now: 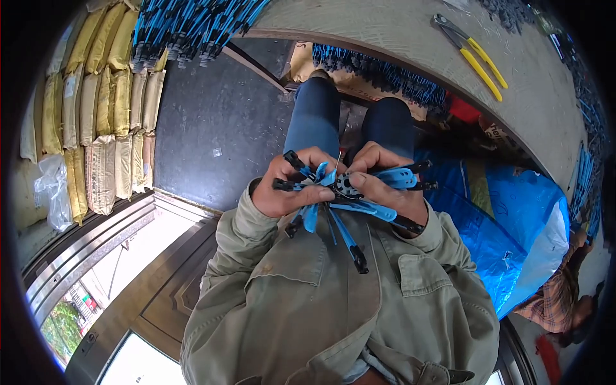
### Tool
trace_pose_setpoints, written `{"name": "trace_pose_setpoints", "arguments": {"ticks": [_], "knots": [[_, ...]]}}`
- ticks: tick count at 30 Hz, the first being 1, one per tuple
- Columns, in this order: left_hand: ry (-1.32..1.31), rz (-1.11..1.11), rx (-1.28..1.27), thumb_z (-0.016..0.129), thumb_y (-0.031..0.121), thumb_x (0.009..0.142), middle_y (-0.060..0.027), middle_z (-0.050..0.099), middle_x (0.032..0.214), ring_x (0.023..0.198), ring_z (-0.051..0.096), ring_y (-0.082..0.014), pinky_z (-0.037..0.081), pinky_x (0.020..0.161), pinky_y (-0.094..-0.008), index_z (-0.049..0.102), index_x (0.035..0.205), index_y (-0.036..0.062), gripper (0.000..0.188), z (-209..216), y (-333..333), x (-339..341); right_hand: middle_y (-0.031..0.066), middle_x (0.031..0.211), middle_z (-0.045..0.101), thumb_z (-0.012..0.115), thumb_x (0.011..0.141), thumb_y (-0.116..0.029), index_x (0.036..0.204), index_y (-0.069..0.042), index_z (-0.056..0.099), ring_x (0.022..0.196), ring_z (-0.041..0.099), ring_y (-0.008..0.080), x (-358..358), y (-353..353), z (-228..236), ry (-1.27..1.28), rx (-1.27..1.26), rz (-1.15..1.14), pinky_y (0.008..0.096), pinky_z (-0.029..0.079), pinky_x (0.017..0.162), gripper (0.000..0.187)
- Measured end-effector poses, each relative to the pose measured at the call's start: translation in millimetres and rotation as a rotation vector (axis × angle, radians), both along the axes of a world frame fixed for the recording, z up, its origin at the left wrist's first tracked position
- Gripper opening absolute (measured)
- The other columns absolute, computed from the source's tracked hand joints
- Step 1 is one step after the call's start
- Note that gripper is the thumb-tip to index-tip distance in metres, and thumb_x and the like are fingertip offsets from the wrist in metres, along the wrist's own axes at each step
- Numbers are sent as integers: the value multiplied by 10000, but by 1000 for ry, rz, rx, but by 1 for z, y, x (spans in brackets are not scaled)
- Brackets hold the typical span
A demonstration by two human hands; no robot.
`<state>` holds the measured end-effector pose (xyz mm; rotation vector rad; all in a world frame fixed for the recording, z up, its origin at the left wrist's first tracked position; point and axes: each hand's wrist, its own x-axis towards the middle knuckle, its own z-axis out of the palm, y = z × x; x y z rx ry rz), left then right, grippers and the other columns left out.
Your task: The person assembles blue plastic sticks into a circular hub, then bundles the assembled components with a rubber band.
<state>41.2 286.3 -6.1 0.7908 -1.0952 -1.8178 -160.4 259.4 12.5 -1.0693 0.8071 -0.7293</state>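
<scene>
In front of my chest, both hands are closed on a cluster of light blue plastic arms (346, 240) with black ends, spreading from a black round hub (345, 186). My left hand (277, 194) grips the left side of the cluster, its thumb pointing at the hub. Around the hub's right side my right hand (393, 196) pinches with thumb and fingers. Blue arms stick out past both hands. A thin light-coloured pin or wire (339, 160) stands up by the hub. The fingertips partly hide where the arms join the hub.
Beyond my knees curves a workbench (359, 24), bearing yellow-handled pliers (476, 63) and a pile of blue-and-black rods (192, 29). Stacked sacks (96, 106) line the left wall, with a clear plastic bag (54, 192) against them. A blue tarp (513, 218) lies at right.
</scene>
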Motion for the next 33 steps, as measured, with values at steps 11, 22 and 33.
{"name": "trace_pose_setpoints", "arguments": {"ticks": [11,22,33], "knots": [[-23,196,69,651,-12,773,-111,616,983,923,560,-127,444,805,-265,550,980,-10,229,1,23,-2,74,904,540,673,786,-117,946,27,589,829,521,120,-1,-7,0,-30,-266,142,256,421,730,231],[-261,262,-139,638,-1,784,-123,620,958,898,588,-205,449,806,-304,587,1084,-4,304,6,25,-7,78,986,519,755,671,14,1193,4,389,915,528,126,2,15,-18,-56,-288,21,254,434,834,638],[-367,208,-244,652,18,775,-135,623,941,866,591,-212,458,776,-304,597,1075,-4,305,13,18,-5,82,926,529,772,663,-7,1148,4,401,869,531,113,7,15,-17,46,-348,-16,254,445,773,611]]}}
